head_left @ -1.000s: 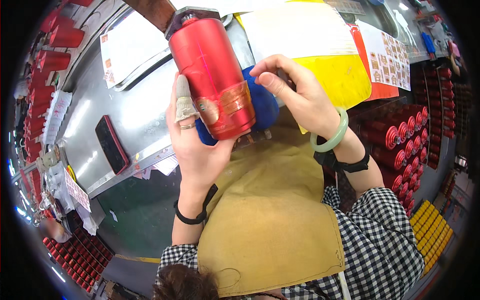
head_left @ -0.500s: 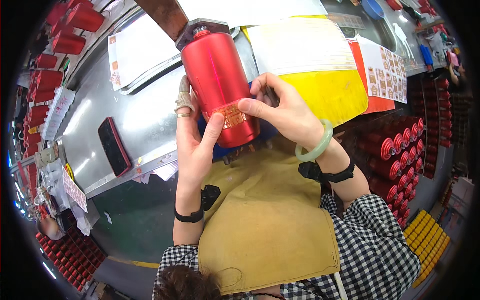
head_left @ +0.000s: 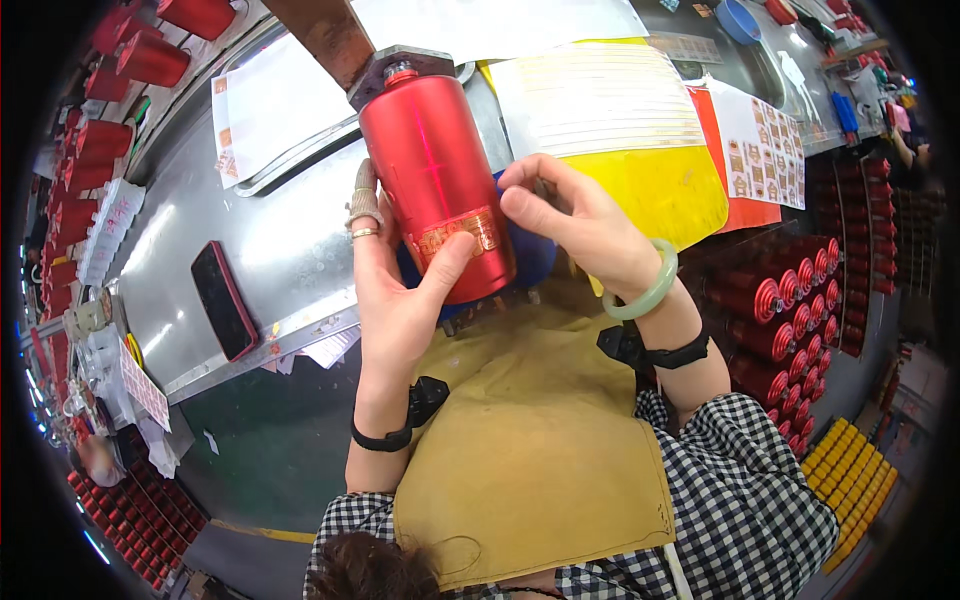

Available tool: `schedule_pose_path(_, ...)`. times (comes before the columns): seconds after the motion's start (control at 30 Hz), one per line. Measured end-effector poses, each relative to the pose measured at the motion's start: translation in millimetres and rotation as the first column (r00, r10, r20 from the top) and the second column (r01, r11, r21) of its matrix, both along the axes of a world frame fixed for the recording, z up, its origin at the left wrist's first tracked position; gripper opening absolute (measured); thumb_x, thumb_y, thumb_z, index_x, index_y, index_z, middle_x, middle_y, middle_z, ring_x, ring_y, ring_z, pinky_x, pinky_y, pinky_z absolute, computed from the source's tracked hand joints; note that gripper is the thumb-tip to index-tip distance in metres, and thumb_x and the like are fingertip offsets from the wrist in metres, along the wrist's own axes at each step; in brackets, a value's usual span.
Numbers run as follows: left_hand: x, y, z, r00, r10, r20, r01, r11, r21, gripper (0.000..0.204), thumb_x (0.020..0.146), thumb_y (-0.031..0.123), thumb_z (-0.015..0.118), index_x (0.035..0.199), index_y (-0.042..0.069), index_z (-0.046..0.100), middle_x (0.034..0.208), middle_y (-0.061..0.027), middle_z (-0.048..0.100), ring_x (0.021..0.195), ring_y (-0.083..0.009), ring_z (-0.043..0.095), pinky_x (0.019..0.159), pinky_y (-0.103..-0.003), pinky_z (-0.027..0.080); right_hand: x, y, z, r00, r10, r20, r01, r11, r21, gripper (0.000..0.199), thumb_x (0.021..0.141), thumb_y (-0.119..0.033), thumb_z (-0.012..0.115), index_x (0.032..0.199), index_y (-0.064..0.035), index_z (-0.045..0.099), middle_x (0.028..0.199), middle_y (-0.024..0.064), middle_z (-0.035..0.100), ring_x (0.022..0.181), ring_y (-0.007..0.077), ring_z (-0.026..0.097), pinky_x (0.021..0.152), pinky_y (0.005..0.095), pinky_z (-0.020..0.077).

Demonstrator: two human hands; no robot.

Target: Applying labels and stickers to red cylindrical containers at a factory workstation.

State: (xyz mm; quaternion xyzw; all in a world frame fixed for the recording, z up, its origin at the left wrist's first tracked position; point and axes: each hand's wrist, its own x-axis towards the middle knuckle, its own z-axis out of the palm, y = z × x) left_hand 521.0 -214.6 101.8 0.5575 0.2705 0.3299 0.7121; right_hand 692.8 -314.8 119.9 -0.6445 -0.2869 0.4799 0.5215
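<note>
A glossy red metal bottle point(head_left: 425, 150) lies lengthwise before me, its neck end against a dark metal holder point(head_left: 405, 65). Around its lower left side my left hand point(head_left: 390, 270) is closed, the thumb pressing a gold patterned sticker point(head_left: 455, 232) near the base. A cloth finger cover and a ring show on that hand. Just off the bottle's right side is my right hand point(head_left: 590, 225), thumb and forefinger tips drawn together and other fingers curled; anything between them is too small to make out. Beneath the bottle a blue support point(head_left: 535, 258) partly shows.
A phone point(head_left: 224, 300) lies on the metal table at left. White sheets point(head_left: 600, 100) rest on a yellow mat point(head_left: 660, 190) at right, beside a sheet of gold stickers point(head_left: 760, 150). Stacked red bottles point(head_left: 775, 300) stand at lower right, red cups point(head_left: 150, 60) at far left.
My right hand has come off the sticker and moved right, away from the bottle. My left thumb has slid right across the sticker, while the left hand keeps hold of the bottle.
</note>
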Motion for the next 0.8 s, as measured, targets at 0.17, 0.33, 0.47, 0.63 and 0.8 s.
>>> schedule_pose_path(0.17,-4,-2,3,0.997,-0.013,-0.077,0.02,0.995,0.093,0.093,0.088,0.007,0.077,0.158,-0.006,0.017,0.153,-0.0206,0.041,0.141,-0.0265,0.043,0.115,-0.039,0.037,0,-9,2,0.996,-0.056,-0.075,0.06,0.997,0.047,0.039,0.1,-0.032,0.068,0.12,-0.0003,0.06,0.101,0.0003,0.063,0.092,0.008,0.055,0.086,0.024,0.0459)
schedule_pose_path(0.33,-16,2,12,0.999,-0.029,0.026,0.029,1.0,-0.006,0.081,0.095,0.005,0.069,0.158,-0.008,0.02,0.158,-0.0214,0.036,0.145,-0.0264,0.039,0.119,-0.04,0.032,-5,-8,-7,1.0,0.014,0.006,-0.014,0.999,0.049,0.036,0.099,-0.028,0.07,0.117,0.0004,0.06,0.097,-0.0023,0.061,0.083,0.0038,0.05,0.076,0.0211,0.0437)
schedule_pose_path(0.47,-22,8,16,0.996,-0.062,0.066,0.07,0.99,-0.121,0.071,0.1,0.002,0.06,0.158,-0.009,0.019,0.16,-0.0205,0.033,0.147,-0.0262,0.036,0.121,-0.041,0.03,-1,-15,-10,0.998,-0.014,-0.063,0.015,1.0,0.006,0.028,0.101,-0.02,0.065,0.12,0.0006,0.06,0.103,0.0013,0.061,0.093,0.0081,0.055,0.086,0.0234,0.046)
schedule_pose_path(0.63,-16,8,11,0.995,-0.1,0.017,0.1,0.994,-0.043,0.074,0.099,0.001,0.061,0.159,-0.008,0.017,0.161,-0.0191,0.032,0.148,-0.0264,0.035,0.121,-0.041,0.029,2,-33,-6,0.986,-0.047,0.157,0.043,0.999,0.029,0.026,0.101,-0.008,0.059,0.123,0.0036,0.057,0.112,0.007,0.063,0.104,0.0142,0.059,0.094,0.0283,0.0471)
schedule_pose_path(0.8,-20,14,8,0.984,-0.172,0.052,0.176,0.978,-0.107,0.074,0.1,0.003,0.06,0.159,-0.006,0.016,0.16,-0.0179,0.033,0.149,-0.0262,0.034,0.121,-0.04,0.03,-11,-41,1,0.936,-0.108,0.334,0.081,0.992,0.094,0.014,0.096,-0.005,0.064,0.108,0.0014,0.067,0.097,0.0097,0.071,0.09,0.0183,0.066,0.085,0.0315,0.0516)
